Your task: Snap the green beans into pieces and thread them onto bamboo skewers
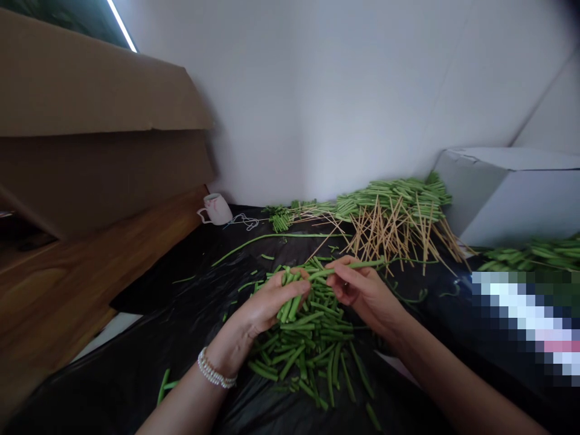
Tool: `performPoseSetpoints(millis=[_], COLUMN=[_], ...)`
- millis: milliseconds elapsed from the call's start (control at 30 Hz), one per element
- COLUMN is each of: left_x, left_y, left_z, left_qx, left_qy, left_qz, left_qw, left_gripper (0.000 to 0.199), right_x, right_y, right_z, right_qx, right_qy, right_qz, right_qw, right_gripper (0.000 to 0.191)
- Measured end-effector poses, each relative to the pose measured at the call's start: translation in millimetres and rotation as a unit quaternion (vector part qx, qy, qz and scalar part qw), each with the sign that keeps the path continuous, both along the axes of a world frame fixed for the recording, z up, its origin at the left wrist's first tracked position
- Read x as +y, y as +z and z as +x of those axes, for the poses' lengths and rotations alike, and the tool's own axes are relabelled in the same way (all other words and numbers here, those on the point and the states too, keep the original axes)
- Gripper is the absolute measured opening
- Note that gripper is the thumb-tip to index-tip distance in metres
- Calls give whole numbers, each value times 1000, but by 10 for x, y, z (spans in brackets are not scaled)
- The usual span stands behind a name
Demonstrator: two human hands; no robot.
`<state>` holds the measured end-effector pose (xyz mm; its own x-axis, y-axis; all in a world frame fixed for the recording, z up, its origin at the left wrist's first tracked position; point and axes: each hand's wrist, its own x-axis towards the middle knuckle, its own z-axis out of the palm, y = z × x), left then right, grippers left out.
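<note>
My left hand (pixel 274 297) is closed around a small bundle of cut green bean pieces (pixel 290 307). Between the thumb and fingers of my right hand (pixel 360 287) is a long green bean (pixel 368 263), pointing right. Its near end reaches toward the left hand's bundle; whether the two touch is hard to tell. Under both hands lies a loose pile of cut bean pieces (pixel 312 356). Behind them, rows of bean pieces threaded on skewers (pixel 399 196) are stacked against the wall, and the bare wooden skewer ends (pixel 385 235) stick out toward me.
Black plastic sheeting (pixel 181 344) covers the work surface. A long uncut bean (pixel 254 241) curves across it. At the back left stand a white mug (pixel 216 209) and tangled string (pixel 247 222). A cardboard box (pixel 104 175) is left, a white box (pixel 521 193) right, beside more beans (pixel 539 254).
</note>
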<state>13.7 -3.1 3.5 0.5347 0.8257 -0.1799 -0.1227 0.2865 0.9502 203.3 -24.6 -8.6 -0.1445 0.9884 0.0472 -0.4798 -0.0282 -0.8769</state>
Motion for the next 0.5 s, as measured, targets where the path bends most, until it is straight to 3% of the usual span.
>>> performPoseSetpoints(millis=[167, 300, 400, 500], left_x=[38, 79, 93, 65], left_y=[15, 62, 79, 74], left_z=[80, 79, 33, -5], left_qx=[-58, -82, -61, -25], left_qy=[100, 163, 148, 76], left_qz=[5, -1, -10, -12], left_qw=[993, 983, 987, 997], left_gripper=[36, 36, 35, 37], right_x=[-82, -193, -188, -130], right_y=[15, -19, -52, -55], right_z=[-62, -200, -214, -159], right_qx=[-139, -273, -254, -200], right_qy=[-29, 18, 41, 25], right_qz=[91, 164, 121, 77], right_qw=[986, 948, 959, 977], right_gripper=[20, 18, 23, 26])
